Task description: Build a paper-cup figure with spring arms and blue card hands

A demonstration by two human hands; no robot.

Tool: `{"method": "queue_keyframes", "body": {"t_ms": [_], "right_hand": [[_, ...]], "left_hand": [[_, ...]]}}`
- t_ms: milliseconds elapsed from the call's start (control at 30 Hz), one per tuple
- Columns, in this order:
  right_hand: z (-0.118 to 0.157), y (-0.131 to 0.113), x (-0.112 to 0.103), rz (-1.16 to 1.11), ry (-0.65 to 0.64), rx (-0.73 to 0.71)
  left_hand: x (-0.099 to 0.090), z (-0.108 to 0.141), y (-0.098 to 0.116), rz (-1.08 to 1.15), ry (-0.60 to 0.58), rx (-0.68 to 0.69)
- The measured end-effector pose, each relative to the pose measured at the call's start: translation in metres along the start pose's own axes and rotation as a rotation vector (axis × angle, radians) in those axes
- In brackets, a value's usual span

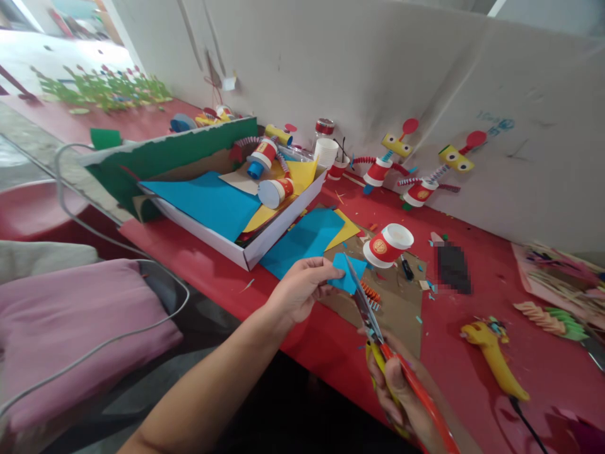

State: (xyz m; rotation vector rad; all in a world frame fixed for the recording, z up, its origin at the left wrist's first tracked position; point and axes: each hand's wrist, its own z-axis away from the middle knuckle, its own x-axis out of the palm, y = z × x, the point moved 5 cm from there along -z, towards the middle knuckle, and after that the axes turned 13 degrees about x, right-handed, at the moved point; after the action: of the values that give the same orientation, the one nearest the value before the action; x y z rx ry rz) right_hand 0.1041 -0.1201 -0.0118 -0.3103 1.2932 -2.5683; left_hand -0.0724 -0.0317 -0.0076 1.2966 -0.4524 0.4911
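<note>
Above the desk (442,356), near its front edge, a blue paper piece (341,261) is pinched between the left hand (299,290)'s thumb and fingers. The right hand (401,377) is wrapped round the handles of scissors (370,310), blades against the paper. Cutting seems in hand; the next move likely calls for steady paper. Brown cardboard (404,318) lies beneath; a paper cup (384,247) stands beyond.

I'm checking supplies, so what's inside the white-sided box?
Inside the box, a blue sheet, yellow paper and red-and-white cups show. Whatever lies beneath them is covered, so I can't tell.
</note>
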Motion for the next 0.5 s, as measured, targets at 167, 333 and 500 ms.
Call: {"method": "queue_keyframes", "body": {"t_ms": [167,333,500], "right_hand": [[-0.002,0.001,0.001,-0.012,-0.017,0.013],[-0.002,0.004,0.002,-0.029,-0.015,0.008],[0.001,0.010,0.002,-0.050,0.003,-0.002]], "left_hand": [[0.000,0.002,0.000,0.026,0.002,0.007],[0.002,0.005,-0.002,0.060,0.014,0.007],[0.004,0.010,-0.011,0.111,0.044,0.000]]}}
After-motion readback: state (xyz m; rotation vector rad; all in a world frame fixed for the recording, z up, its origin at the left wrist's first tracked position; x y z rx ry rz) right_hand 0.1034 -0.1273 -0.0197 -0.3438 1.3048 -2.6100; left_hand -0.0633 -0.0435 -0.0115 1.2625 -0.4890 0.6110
